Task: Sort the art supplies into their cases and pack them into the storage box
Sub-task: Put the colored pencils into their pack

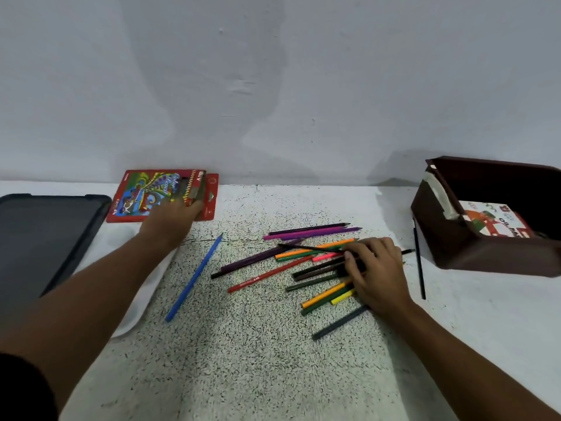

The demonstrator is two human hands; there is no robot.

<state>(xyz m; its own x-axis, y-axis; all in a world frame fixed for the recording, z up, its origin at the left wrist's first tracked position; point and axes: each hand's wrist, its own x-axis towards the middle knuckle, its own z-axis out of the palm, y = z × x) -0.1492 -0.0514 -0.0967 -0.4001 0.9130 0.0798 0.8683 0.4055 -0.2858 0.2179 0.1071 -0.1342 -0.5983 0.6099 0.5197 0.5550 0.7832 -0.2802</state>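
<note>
— Since only the head view is on offer, where do the pencils (306,262) lie from the case (158,196)?

— They lie to the right of the case and nearer the person, well apart from it, in a loose heap on the speckled mat (243,344). Most run with their long axes roughly side to side, tips pointing away from the case. A blue pencil (194,278) lies alone between heap and case, slanted, its tip toward the case.

— And the hands?

— The right hand (376,275) rests on the heap's far end from the case, fingers curled over several pencils; it looks to be gathering them, though whether any is truly gripped cannot be told. The left hand (176,217) is on the case itself, fingers bent at its open end, apparently holding it.

— So the coming move?

— Likely a carry leftward across the mat, with the pencils turned so they enter the case's mouth end-first. The right hand is the nearer to them.

— The box (485,238)?

— Far right of the case, beyond the heap, open, with an oil pastel pack (498,223) inside. A dark tablet (45,238) lies left of the case.
</note>
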